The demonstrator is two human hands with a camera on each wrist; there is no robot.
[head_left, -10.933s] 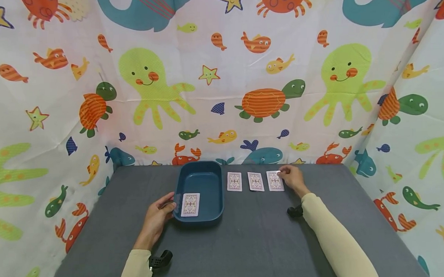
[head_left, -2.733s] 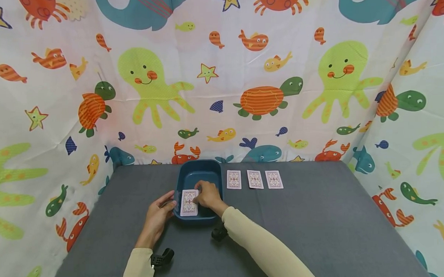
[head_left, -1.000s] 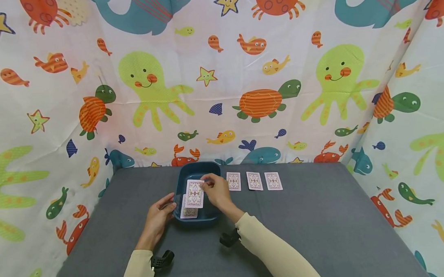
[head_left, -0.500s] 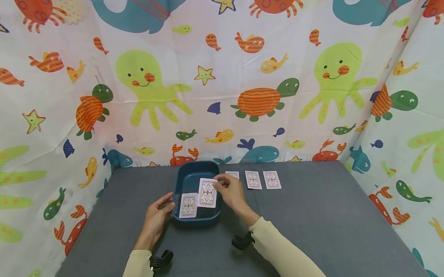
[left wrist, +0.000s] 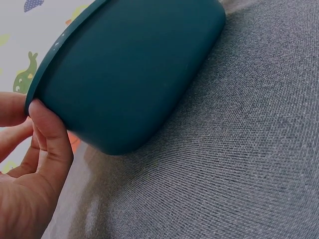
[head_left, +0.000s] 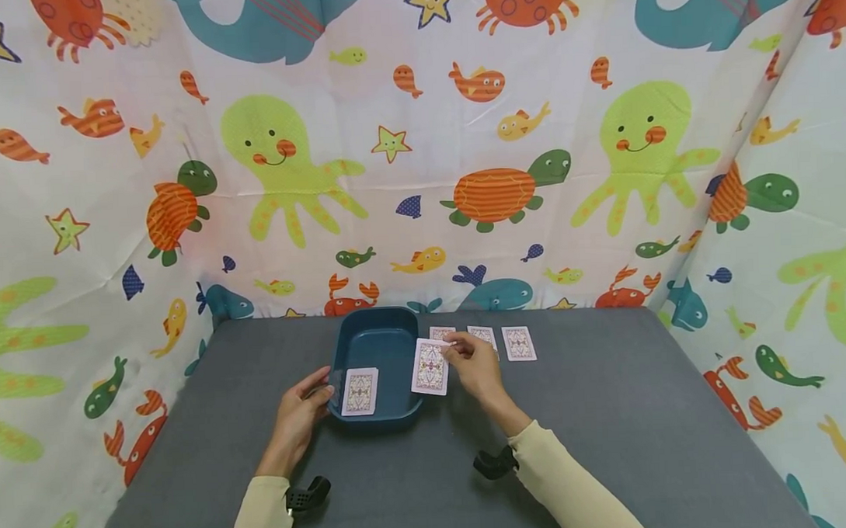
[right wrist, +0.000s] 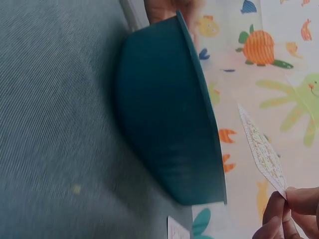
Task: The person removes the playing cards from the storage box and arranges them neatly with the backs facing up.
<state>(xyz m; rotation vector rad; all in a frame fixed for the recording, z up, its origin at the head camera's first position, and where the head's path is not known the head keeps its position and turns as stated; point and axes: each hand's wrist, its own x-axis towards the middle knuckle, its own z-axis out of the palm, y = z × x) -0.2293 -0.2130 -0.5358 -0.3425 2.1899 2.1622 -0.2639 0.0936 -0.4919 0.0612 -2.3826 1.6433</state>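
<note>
A playing card, its patterned back showing, is pinched at one corner by my right hand, just over the right rim of the blue tray. In the right wrist view that card is held up above the rim, apart from it. More playing cards lie stacked face down in the near left part of the blue tray. My left hand pinches the tray's left rim; the left wrist view shows the thumb against the tray's outer wall.
Right of the tray, three cards lie face down in a row: a left card and a middle card, both partly hidden, and a right card. The grey table meets a sea-animal cloth behind.
My right hand has reached into the tray, lifted a card off the stack and carried it rightward to the tray's right rim. My left hand has stayed on the tray.
</note>
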